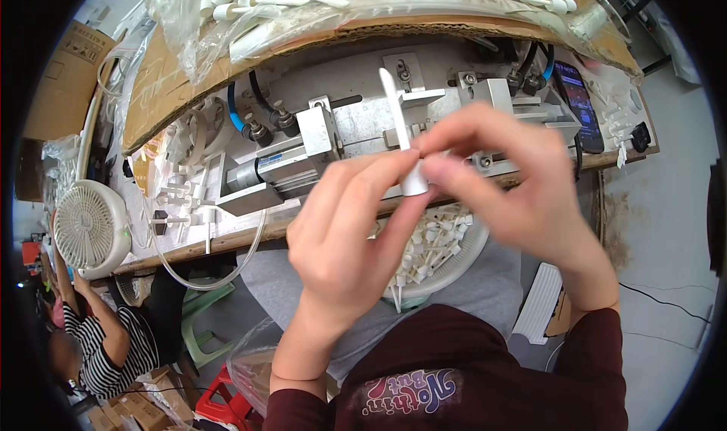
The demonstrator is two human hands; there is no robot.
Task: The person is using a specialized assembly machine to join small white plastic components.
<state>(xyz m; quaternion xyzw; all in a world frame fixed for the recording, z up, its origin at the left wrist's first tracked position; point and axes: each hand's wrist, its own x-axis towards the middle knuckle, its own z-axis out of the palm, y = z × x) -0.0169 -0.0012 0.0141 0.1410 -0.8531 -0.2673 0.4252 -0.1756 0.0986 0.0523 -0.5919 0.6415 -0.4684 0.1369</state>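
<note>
1. Two hands meet over our lap: our left hand point(344, 234) and right hand point(515, 185) both pinch one white plastic nozzle piece point(405, 139), fingertips closed on its wider lower end.
2. We hold the piece upright, its thin tip pointing up in front of the grey metal press machine point(333, 139) on the workbench point(227, 238).
3. Below our hands sits a white bowl point(454, 268) filled with similar small white parts.
4. A white fan point(87, 226) stands far left; a phone point(579, 101) lies at right.
</note>
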